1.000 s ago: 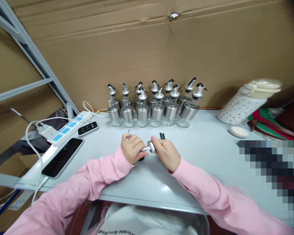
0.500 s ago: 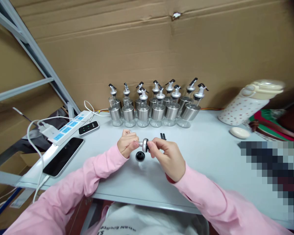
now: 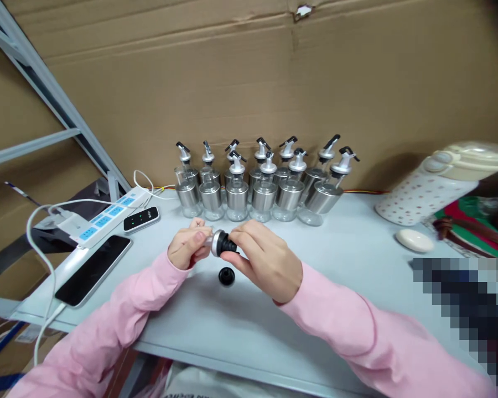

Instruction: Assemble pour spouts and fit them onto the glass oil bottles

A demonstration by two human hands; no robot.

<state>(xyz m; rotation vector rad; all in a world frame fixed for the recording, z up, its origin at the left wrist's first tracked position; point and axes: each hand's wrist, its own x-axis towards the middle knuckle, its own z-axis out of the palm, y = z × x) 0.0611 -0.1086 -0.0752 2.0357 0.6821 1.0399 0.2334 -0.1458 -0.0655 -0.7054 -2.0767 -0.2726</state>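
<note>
One spout [image 3: 216, 244] is in hand, held on its side above the desk [image 3: 249, 342], in the middle of the near half. The left hand [image 3: 186, 247] is closed around its left part. The right hand [image 3: 271, 262] pinches the ribbed black stopper [image 3: 226, 244] at the other end, fingers over the top and thumb beneath.

Change noted: the stopper's ribs now show beyond the silver collar, where a moment ago the right fingertips covered most of them. The collar has also passed from right of the black round part [image 3: 226, 276] to left of it. In my judgement the work is now on the stopper end; whether the stopper is fully seated cannot be told.

The black round part lies just nearer than the spout, below the gap between the hands, and could be knocked by a low wrist. The front edge runs under both forearms. On the far side the bottles [image 3: 237, 194] stand in two rows against the cardboard [image 3: 232, 88]; two front ones at the left have no spout fitted. The phone [image 3: 93, 271] and power strip [image 3: 112, 216] limit the left. The widest room is rightward, up to the white oval [image 3: 414, 240] and flask [image 3: 427, 192].
</note>
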